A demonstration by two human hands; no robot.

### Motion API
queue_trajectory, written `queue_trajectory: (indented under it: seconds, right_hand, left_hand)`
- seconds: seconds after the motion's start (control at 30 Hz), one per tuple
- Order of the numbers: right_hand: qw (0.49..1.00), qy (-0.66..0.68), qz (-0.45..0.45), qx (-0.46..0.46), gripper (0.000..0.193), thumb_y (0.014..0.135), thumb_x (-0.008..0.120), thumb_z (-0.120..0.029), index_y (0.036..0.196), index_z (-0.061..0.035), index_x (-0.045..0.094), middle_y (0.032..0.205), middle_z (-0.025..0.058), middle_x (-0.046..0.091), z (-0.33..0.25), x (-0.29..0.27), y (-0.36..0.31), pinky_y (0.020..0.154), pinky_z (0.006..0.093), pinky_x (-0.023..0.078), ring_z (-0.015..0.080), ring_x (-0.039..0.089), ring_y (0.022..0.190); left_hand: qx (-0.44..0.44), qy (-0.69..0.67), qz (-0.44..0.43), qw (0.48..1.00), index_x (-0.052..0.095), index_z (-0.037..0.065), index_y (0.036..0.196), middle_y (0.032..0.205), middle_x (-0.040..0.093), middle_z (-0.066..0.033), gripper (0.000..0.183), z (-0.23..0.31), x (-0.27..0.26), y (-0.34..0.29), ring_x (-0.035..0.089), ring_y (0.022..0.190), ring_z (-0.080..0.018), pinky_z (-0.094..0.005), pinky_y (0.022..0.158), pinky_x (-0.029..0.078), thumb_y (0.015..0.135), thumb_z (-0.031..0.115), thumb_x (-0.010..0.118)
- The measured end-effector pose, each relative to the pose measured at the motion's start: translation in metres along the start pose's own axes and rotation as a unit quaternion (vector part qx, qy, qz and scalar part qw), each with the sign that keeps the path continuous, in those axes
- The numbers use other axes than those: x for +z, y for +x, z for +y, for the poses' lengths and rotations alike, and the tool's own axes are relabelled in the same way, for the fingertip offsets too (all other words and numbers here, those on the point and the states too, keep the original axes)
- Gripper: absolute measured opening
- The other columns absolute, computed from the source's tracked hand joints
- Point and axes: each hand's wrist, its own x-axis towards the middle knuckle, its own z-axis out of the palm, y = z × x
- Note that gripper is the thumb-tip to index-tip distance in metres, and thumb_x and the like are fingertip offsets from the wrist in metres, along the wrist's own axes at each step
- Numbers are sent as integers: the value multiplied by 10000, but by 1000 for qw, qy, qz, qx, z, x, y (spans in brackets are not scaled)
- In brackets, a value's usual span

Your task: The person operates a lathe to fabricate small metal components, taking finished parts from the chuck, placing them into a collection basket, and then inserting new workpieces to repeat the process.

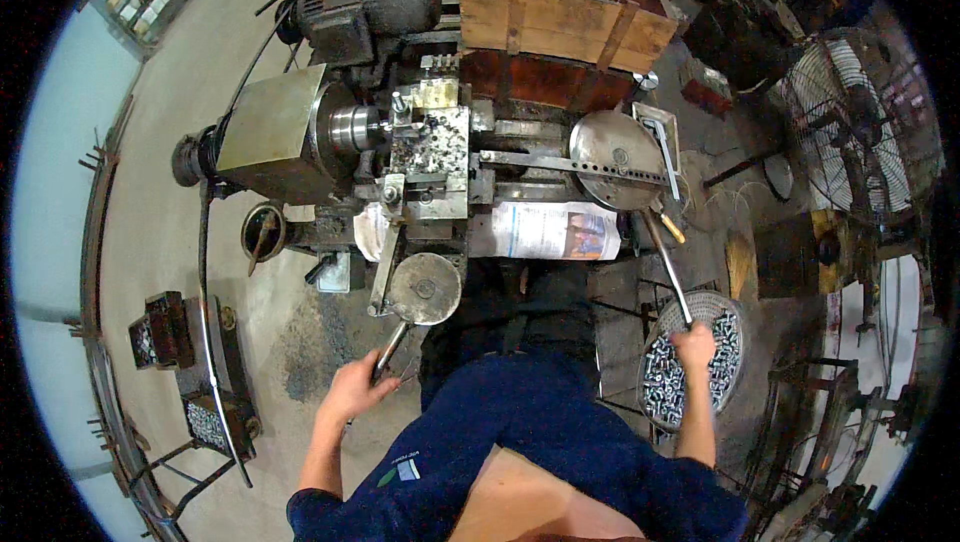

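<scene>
Head view: small lathe, two hand levers, both manned.

Left lever (392,350): short metal handle, joined to a small round disc (424,289) in front of the cross-slide (430,147). Gripped by the left hand (362,389), fingers curled round it.

Right lever (669,267): long metal rod, run out from below a large round disc (612,150) at the bed's right. Its end is gripped by the right hand (695,347), fingers closed, above a perforated basket (648,329) of small metal parts (683,377).

Spindle nose (352,129): left of the cross-slide; whether a workpiece is held there cannot be told.

Handling, as judged: levers best worked smoothly, with even force; the tooling should be watched throughout, fingers kept well back from the spindle, and the rod's swing kept clear of the basket rim.
</scene>
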Motion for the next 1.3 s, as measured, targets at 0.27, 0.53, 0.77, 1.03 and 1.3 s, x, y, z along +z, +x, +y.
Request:
queue_trajectory:
  seconds: [0.27,0.53,0.77,1.03,1.3]
  right_hand:
    - [984,169,-51,-5,337,556,585,-254,731,26,520,653,254,554,-61,2,-65,605,469,441,423,562,668]
    - [991,101,-74,-50,326,559,589,-271,775,-28,602,689,232,584,-65,-1,-60,621,457,453,413,572,688]
    - [996,-63,-68,16,344,650,567,-328,809,-31,636,826,200,628,3,-17,34,695,462,491,378,612,763]
    - [985,-136,44,92,556,707,562,-294,1210,-76,469,1235,117,505,-20,-37,171,980,519,266,265,426,1193]
    - [981,-31,154,-114,678,583,667,-279,1196,-43,498,1277,154,466,-58,-19,81,1064,475,190,280,337,1268]
  left_hand:
    - [43,-5,99,994,589,79,895,740,586,-196,191,-16,29,22,568,743,-392,-458,651,447,706,94,569]
    - [9,-22,73,997,585,67,886,752,589,-196,181,-13,26,21,570,747,-379,-439,655,444,709,105,583]
    - [4,-214,-68,974,556,-13,1083,846,640,-122,380,-30,1,20,619,765,-217,-331,706,475,806,239,620]
    - [-87,29,239,967,579,-6,1017,822,635,-186,371,-186,-47,142,613,768,-337,-412,677,471,786,282,614]
    - [-101,275,206,934,590,33,846,829,624,-195,452,-235,-35,214,609,785,-349,-426,691,489,825,478,513]
